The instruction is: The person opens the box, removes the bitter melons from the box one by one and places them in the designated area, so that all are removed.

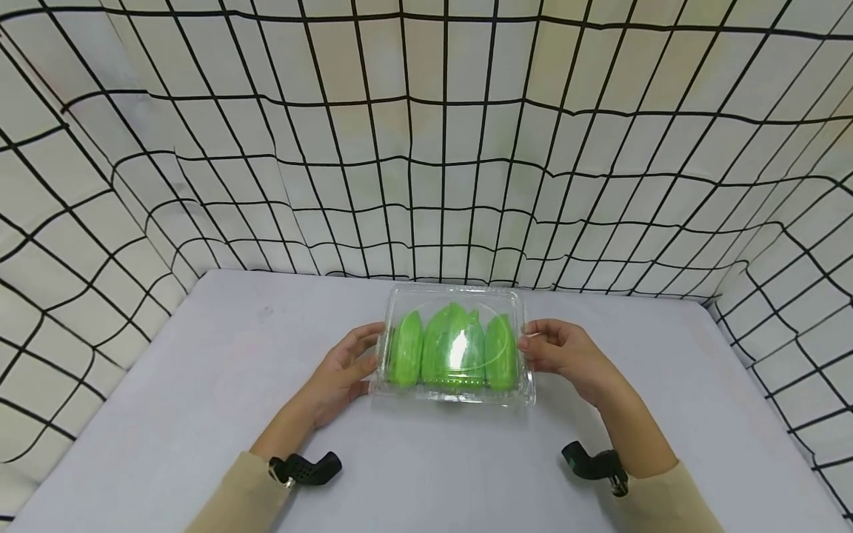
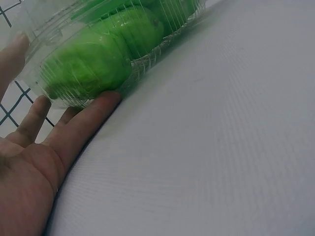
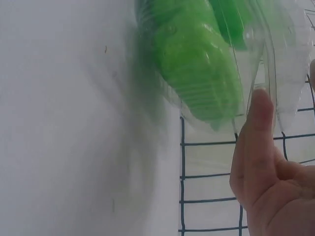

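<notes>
A clear plastic clamshell box (image 1: 460, 397) is in the middle of the white table, with its see-through lid over several glossy green oblong pieces (image 1: 403, 352) with pointed ends. Their exact kind is not plain. My left hand (image 1: 343, 374) grips the box's left side. In the left wrist view, its thumb (image 2: 14, 56) is at the lid and its fingers (image 2: 81, 125) touch the lower edge. At the right side, my right hand (image 1: 566, 355) pinches the rim between thumb and fingers. A fingertip (image 3: 261, 101) meets the clear rim in the right wrist view.
White cloth (image 1: 220, 370) covers the table. Black netting (image 1: 443, 163) over pale walls rises behind it and along both sides. Each wrist wears a black camera mount, one on the left (image 1: 306, 468) and one on the right (image 1: 593, 465).
</notes>
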`<control>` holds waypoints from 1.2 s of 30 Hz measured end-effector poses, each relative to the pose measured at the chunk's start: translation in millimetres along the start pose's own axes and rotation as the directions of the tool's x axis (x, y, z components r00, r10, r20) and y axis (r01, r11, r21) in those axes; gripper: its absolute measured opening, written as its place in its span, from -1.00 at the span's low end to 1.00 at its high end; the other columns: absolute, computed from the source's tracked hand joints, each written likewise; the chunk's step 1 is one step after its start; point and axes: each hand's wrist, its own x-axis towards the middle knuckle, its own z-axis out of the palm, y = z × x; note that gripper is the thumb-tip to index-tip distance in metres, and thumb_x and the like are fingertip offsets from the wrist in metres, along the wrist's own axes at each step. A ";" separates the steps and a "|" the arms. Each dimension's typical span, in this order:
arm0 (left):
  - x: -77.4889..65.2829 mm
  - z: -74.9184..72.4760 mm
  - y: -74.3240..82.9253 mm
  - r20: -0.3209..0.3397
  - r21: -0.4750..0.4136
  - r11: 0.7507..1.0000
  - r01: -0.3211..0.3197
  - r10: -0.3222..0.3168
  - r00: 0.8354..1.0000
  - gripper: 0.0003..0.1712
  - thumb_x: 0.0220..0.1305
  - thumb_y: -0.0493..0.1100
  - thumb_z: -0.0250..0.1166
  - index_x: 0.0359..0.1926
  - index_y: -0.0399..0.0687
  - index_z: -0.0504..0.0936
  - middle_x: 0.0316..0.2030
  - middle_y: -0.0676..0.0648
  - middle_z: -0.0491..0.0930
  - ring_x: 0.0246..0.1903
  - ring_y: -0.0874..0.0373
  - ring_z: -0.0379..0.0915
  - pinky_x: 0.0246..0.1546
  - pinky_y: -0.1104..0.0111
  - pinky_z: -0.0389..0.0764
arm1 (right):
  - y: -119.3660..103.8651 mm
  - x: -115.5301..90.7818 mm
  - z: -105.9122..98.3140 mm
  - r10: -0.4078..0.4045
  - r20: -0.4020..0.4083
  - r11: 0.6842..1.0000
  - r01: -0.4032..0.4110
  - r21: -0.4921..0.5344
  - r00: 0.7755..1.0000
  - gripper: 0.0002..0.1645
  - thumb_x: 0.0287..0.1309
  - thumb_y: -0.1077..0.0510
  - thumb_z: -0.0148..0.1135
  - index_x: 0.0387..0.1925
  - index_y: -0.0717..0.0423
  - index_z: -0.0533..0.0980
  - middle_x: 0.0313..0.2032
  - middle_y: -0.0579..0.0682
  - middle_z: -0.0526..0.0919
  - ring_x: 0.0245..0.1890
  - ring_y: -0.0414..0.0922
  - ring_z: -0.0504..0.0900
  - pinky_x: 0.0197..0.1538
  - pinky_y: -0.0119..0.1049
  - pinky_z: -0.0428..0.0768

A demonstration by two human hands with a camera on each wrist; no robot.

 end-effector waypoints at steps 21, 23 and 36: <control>-2.3 -1.8 3.3 -0.015 -0.016 1.000 0.003 -0.003 1.000 -0.43 0.51 -0.18 0.12 0.45 0.12 0.23 0.48 -0.14 0.07 0.17 0.05 0.49 0.05 0.08 0.65 | 0.9 2.7 13.8 0.009 -0.052 1.000 -0.010 -0.010 0.999 -0.48 0.24 0.10 0.34 0.06 0.37 0.41 -0.27 0.05 0.54 -0.35 -0.15 0.58 -0.24 -0.34 0.69; -2.0 -1.7 2.6 -0.018 -0.016 1.000 0.004 -0.004 1.000 -0.44 0.50 -0.19 0.12 0.44 0.12 0.23 0.48 -0.15 0.07 0.16 0.05 0.50 0.04 0.09 0.66 | 1.6 2.5 14.3 0.009 -0.054 1.000 -0.010 -0.012 0.998 -0.47 0.24 0.09 0.34 0.06 0.37 0.41 -0.26 0.05 0.54 -0.34 -0.14 0.58 -0.24 -0.35 0.69; -2.3 -1.5 2.3 -0.023 -0.023 1.000 0.002 -0.002 1.000 -0.44 0.51 -0.22 0.11 0.44 0.10 0.22 0.47 -0.13 0.08 0.16 0.05 0.51 0.03 0.11 0.67 | 2.9 2.6 16.4 -0.004 -0.063 0.999 0.002 -0.043 0.998 -0.43 0.28 0.03 0.33 0.10 0.35 0.40 -0.22 0.06 0.53 -0.29 -0.12 0.57 -0.20 -0.33 0.69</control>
